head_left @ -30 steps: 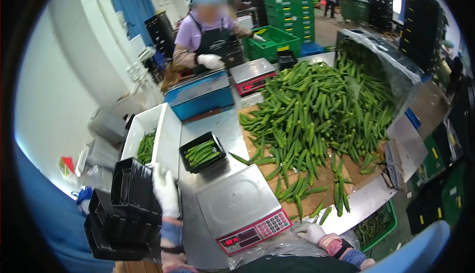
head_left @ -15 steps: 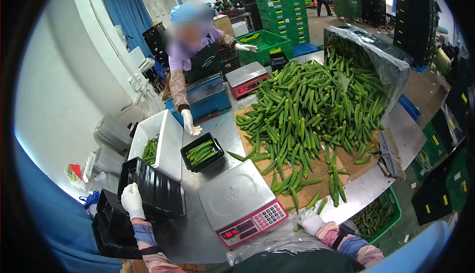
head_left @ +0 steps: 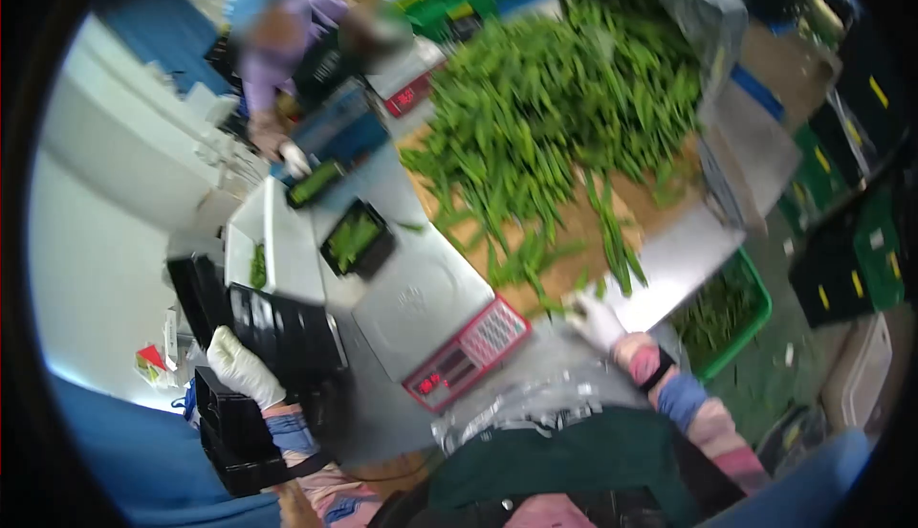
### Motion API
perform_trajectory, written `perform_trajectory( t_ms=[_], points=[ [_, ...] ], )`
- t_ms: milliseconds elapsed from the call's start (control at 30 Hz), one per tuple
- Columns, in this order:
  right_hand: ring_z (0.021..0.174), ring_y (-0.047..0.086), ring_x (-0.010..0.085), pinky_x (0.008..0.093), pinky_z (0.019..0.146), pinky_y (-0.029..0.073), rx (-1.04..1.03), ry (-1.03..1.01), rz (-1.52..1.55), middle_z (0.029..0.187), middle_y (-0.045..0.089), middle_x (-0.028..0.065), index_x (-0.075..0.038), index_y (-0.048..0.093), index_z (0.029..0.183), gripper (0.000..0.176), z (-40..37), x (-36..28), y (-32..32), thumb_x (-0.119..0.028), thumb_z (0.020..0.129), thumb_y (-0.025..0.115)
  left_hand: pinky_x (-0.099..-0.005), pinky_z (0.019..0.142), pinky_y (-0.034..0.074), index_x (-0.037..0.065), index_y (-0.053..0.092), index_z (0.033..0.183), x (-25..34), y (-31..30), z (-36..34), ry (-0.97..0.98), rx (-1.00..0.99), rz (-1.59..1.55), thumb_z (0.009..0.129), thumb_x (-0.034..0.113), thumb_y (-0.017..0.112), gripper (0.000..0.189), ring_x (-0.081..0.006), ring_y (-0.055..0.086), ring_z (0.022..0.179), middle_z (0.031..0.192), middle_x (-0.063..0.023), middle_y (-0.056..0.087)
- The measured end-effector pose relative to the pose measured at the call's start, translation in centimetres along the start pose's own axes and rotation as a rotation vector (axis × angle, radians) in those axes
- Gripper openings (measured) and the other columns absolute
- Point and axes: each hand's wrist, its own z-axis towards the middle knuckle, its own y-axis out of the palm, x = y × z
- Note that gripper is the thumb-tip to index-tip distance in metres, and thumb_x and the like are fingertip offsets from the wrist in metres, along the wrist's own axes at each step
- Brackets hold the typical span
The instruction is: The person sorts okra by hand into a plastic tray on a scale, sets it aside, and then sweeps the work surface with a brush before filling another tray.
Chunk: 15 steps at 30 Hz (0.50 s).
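Observation:
My left hand (head_left: 244,367), in a white glove, has its fingers closed at the lower edge of a black tray (head_left: 198,300), tilted up beside a stack of black trays (head_left: 287,332). My right hand (head_left: 595,322), also gloved, is at the near edge of the cardboard by a few loose okra (head_left: 526,265); blur hides whether its fingers hold any. Between my hands lies a red-edged scale (head_left: 421,313) with a lit display. Just behind it stands a black tray with okra (head_left: 356,241). A large okra pile (head_left: 564,107) covers the cardboard (head_left: 650,205).
Across the table, a co-worker's gloved hand (head_left: 295,159) is at another okra-filled black tray (head_left: 316,186). A white bin (head_left: 273,241) stands at the left, more black trays (head_left: 234,432) below my left hand. A green basket (head_left: 751,322) sits below the right table edge.
My view has shifted and blurred. The black tray at my left hand has come away from the stack. The co-worker's hand is now at a second okra-filled tray, near the white bin.

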Motion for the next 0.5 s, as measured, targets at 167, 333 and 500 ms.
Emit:
perform_trajectory(
  t_ms=[167,333,500],
  points=[
    [0.104,0.067,0.0334,0.0376,0.092,0.052,-0.02,0.015,-0.021,0.108,0.069,0.0211,-0.004,0.067,0.117,0.031,-3.3,0.7,-2.2,-0.008,0.086,0.067,-0.0412,0.07,0.048,0.005,0.067,0.082,6.8,3.2,-12.3,0.316,-0.721,0.026,0.09,0.016,0.071,0.015,-0.0281,0.058,0.073,0.076,-0.0107,0.06],
    [0.096,0.07,0.0249,0.0347,0.087,0.054,0.075,0.28,0.114,0.104,0.072,0.0174,-0.003,0.061,0.124,0.036,-6.4,5.7,-5.4,-0.003,0.088,0.059,-0.0444,0.085,0.048,0.006,0.071,0.105,7.9,3.4,-19.1,0.427,-0.916,-0.041,0.081,0.009,0.075,0.024,-0.0317,0.061,0.09,0.088,-0.0111,0.066],
    [0.092,0.07,0.0231,0.0349,0.084,0.053,0.364,0.414,0.035,0.099,0.073,0.0177,-0.001,0.065,0.121,0.035,-4.9,7.0,-9.3,-0.014,0.088,0.066,-0.0374,0.092,0.05,0.005,0.069,0.12,18.3,4.2,-20.0,0.294,-0.943,-0.311,0.09,0.007,0.072,0.03,-0.0276,0.064,0.102,0.109,-0.0127,0.068]
  ],
)
